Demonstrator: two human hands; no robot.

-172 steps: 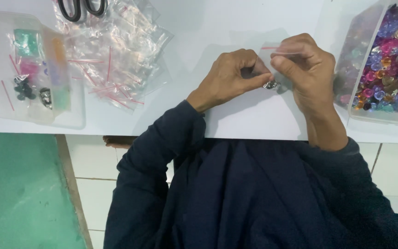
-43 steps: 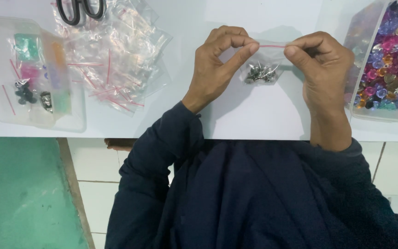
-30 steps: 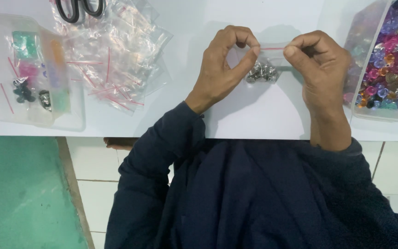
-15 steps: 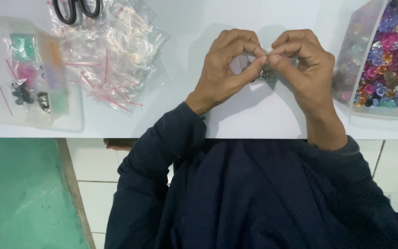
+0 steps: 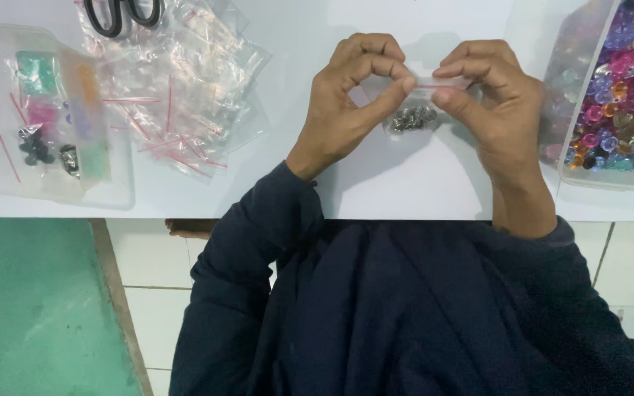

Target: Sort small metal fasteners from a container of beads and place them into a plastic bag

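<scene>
Your left hand (image 5: 350, 103) and right hand (image 5: 494, 99) both pinch the top edge of a small clear zip bag (image 5: 418, 110), thumb against forefinger on each side, the other fingers curled. The bag hangs just above the white table (image 5: 405, 183) and holds a cluster of small dark metallic pieces (image 5: 412, 119), possibly beads or studs; they are too small to tell. Left of the bag lies a loose pile of empty clear zip bags (image 5: 177, 81) with red seal strips, black-handled scissors (image 5: 122, 11) at the pile's far edge. Further left is a clear tray (image 5: 115, 191) of filled packets. Right of the bag sits a clear bin (image 5: 588, 180) of colourful gems.
</scene>
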